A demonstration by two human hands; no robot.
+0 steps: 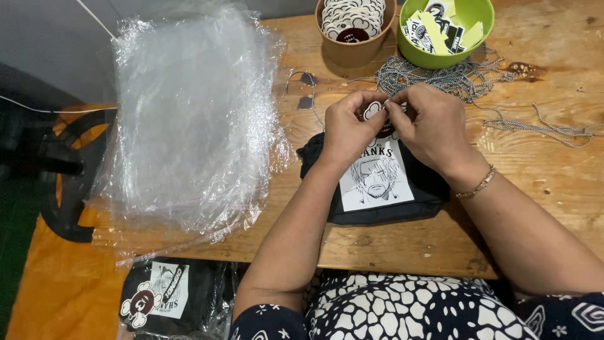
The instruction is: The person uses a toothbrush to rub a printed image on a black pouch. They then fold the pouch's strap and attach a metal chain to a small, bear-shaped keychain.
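My left hand point(347, 123) and my right hand point(433, 126) meet above a folded black shirt point(375, 182) with a white drawn-portrait print, lying on the wooden table point(553, 170). Both hands pinch a small white-and-dark round tag point(375, 111) between their fingertips, held just over the shirt's top edge. A thin bracelet circles my right wrist. A tangle of silver ball chains point(440, 79) lies right behind my hands.
A tall stack of clear plastic bags point(189, 113) fills the table's left side. At the back stand a brown cup of round tags point(353, 28) and a green bowl of printed cards point(445, 28). A bagged black shirt point(165, 296) lies below the table edge.
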